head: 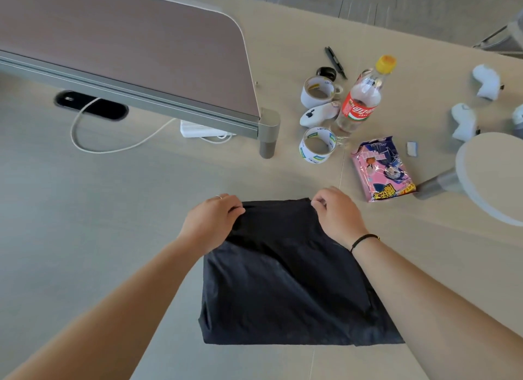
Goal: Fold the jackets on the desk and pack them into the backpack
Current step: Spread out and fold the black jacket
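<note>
A black jacket [285,283] lies folded into a rough square on the beige desk [85,209], close to the front edge. My left hand [210,219] pinches the far left corner of the jacket. My right hand [336,212] pinches the far right corner, a black band on its wrist. Both hands hold the far edge of the fabric just above the desk. No backpack is in view.
A brown divider panel [127,48] on a grey foot stands at the back left, with a white cable [85,141] and cable port. To the right sit tape rolls [317,147], a clear bottle [359,99], a pink snack pack [382,170], white controllers and a round stand [492,181].
</note>
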`<state>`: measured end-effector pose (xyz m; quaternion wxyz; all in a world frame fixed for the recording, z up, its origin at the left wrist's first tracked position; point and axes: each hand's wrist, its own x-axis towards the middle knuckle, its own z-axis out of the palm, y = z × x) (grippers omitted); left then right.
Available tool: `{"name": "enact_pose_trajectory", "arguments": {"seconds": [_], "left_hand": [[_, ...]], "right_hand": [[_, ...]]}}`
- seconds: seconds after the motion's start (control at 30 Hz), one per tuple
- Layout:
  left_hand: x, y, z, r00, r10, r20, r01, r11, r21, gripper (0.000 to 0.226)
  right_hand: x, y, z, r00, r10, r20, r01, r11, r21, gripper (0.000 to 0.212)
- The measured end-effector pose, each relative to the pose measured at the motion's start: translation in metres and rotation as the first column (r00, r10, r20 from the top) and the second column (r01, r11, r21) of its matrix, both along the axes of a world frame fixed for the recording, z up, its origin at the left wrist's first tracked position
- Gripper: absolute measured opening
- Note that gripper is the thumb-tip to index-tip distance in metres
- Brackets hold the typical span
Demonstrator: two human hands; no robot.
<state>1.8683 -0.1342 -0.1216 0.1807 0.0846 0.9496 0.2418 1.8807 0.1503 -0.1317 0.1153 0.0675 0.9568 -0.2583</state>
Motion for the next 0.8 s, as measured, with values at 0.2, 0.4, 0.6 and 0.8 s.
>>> {"name": "enact_pose_trajectory", "arguments": {"seconds": [0.2, 0.4, 0.6, 0.8], "left_hand": [[0.0, 0.017, -0.011, 0.99, -0.041, -0.136, 0.011, 0.977, -0.212, 0.029], [0.025, 0.031, -0.001, 0.844, -0.147, -0.516, 0.026, 0.972, -0.234, 0.031], [0.094, 0.04, -0.02, 0.832, -0.417, -0.367, 0.336, 0.904, -0.266, 0.05], [0.101, 0.016, -0.042, 0.915, -0.353, -0.194, 0.265, 0.89, -0.371, 0.092]], "right_hand": [[0.001, 0.001, -0.006, 0.997, -0.064, -0.035, 0.065, 0.998, 0.022, 0.018], [0.021, -0.018, 0.007, 0.975, -0.009, -0.223, 0.061, 0.971, 0.23, 0.006], [0.101, -0.051, -0.001, 0.939, 0.275, -0.205, -0.226, 0.945, 0.235, 0.039], [0.094, -0.03, -0.031, 0.96, 0.279, 0.03, -0.273, 0.903, 0.332, 0.076]]}}
